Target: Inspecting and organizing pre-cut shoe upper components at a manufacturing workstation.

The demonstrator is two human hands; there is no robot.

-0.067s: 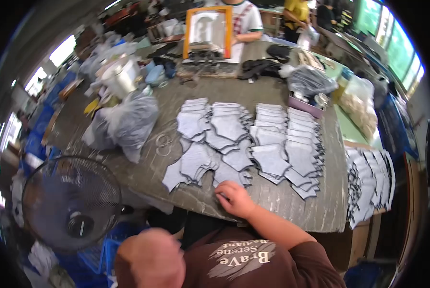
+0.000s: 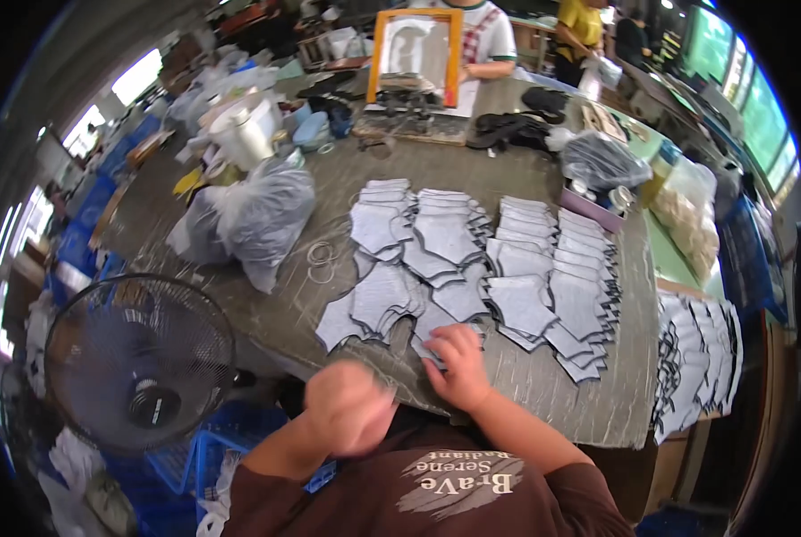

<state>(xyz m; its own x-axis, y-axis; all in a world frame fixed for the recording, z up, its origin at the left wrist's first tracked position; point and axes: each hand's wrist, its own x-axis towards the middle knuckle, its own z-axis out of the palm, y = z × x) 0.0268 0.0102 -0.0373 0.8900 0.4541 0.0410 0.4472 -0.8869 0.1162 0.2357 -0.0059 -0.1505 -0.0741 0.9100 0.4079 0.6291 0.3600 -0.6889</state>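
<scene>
Rows of light grey cut-out pieces with dark edges (image 2: 521, 304) lie overlapped on the worktable (image 2: 615, 421). My right hand (image 2: 458, 365) rests at the near end of the left rows, fingertips on a grey piece and thumb spread away from the fingers. It grips nothing that I can see. Close by on its left, my left hand (image 2: 351, 407) is above the table's near edge, smeared by motion. Its fingers look curled, but whether they hold anything is not visible.
A black fan (image 2: 141, 362) stands at the left, beyond a blue crate (image 2: 199, 465). On the table are a grey plastic bag (image 2: 271, 215), clear rings (image 2: 321, 263), an orange-framed screen (image 2: 375, 58) and a pink box (image 2: 588, 210). A person (image 2: 481, 40) is across the table.
My left hand has risen from in front of my body to the table's near edge. My right hand has shifted forward onto the grey pieces. The whole view has swung slightly left.
</scene>
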